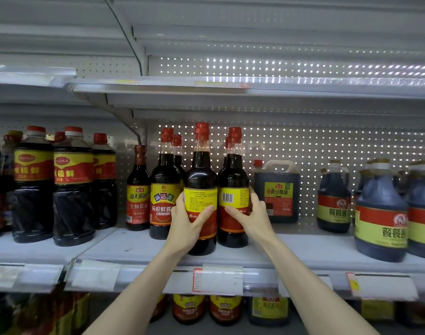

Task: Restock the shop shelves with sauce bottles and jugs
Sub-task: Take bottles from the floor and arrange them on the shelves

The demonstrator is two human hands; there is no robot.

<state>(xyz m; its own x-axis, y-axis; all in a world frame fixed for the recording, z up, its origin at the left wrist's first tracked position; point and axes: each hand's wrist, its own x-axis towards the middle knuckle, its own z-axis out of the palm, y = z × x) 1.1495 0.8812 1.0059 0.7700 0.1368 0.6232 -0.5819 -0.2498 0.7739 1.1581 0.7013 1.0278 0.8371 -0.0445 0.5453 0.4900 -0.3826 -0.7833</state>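
gripping a dark sauce bottle round its yellow label, the left hand holds it upright at the front of the shelf, seemingly resting on it, while the right hand wraps the neighbouring bottle just beside it.

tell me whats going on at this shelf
A person is stocking a shop shelf. The left grip holds the middle sauce bottle and the right grip holds the barcode bottle beside it. Both bottles are upright near the shelf front, back labels facing out. Other bottles stand to the left and handled jugs to the right.
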